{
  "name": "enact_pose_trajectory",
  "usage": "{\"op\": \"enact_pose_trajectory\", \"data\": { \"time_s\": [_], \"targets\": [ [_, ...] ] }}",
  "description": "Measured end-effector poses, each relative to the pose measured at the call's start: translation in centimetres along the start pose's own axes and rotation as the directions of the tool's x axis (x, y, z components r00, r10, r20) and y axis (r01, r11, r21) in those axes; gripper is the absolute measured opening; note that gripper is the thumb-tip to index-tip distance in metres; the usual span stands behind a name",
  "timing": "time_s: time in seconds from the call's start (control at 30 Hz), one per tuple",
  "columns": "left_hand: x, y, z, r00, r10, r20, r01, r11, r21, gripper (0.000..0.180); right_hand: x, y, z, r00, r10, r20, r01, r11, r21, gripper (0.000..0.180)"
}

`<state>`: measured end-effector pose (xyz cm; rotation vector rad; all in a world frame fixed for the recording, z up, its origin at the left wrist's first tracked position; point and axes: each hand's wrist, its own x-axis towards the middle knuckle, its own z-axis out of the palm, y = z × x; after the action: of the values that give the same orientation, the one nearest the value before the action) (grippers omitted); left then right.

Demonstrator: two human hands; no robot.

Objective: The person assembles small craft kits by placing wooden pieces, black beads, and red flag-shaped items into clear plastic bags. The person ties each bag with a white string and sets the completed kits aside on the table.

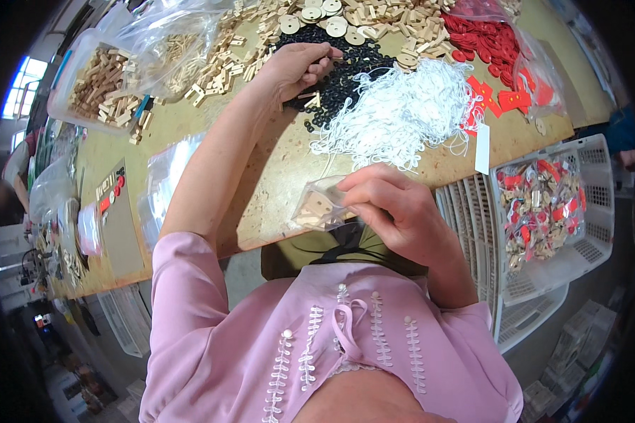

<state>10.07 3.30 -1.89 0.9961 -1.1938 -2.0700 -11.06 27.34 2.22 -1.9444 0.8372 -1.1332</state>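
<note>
My left hand (303, 69) reaches across the table onto a pile of small black rings (356, 62). Its fingers are curled together at the pile, and whatever they pinch is too small or hidden to make out. Near the table's front edge my right hand (395, 206) grips the top of a small clear plastic bag (319, 206). Pale wooden pieces show through the bag's side. Just beyond the right hand lies a tangled heap of white string loops (409, 106).
Wooden blocks (416, 21) and round wooden discs (336, 27) lie behind the rings. Red discs (481, 39) and red tags (483, 97) sit at the back right. A plastic box of blocks (85, 92) stands left; a white crate (596, 183) of filled bags stands right.
</note>
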Motion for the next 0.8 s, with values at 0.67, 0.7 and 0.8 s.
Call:
{"op": "enact_pose_trajectory", "data": {
  "time_s": [0.67, 0.7, 0.8],
  "targets": [
    [-4.2, -3.4, 3.1, 0.958, 0.256, 0.131, -0.023, 0.522, -0.853, 0.057, 0.5, -0.2, 0.9, 0.999, 0.042, 0.024, -0.041, 0.998, -0.053, 0.016],
    [-4.1, -3.4, 3.2, 0.963, 0.247, 0.109, -0.045, 0.545, -0.837, 0.056, 0.5, -0.1, 1.0, 0.999, 0.047, 0.021, -0.046, 0.997, -0.055, 0.016],
    [-4.3, -3.3, 3.2, 0.965, 0.238, 0.11, -0.033, 0.527, -0.849, 0.055, 0.9, -0.3, 1.0, 0.999, 0.022, 0.033, -0.02, 0.997, -0.079, 0.015]
  ]
}}
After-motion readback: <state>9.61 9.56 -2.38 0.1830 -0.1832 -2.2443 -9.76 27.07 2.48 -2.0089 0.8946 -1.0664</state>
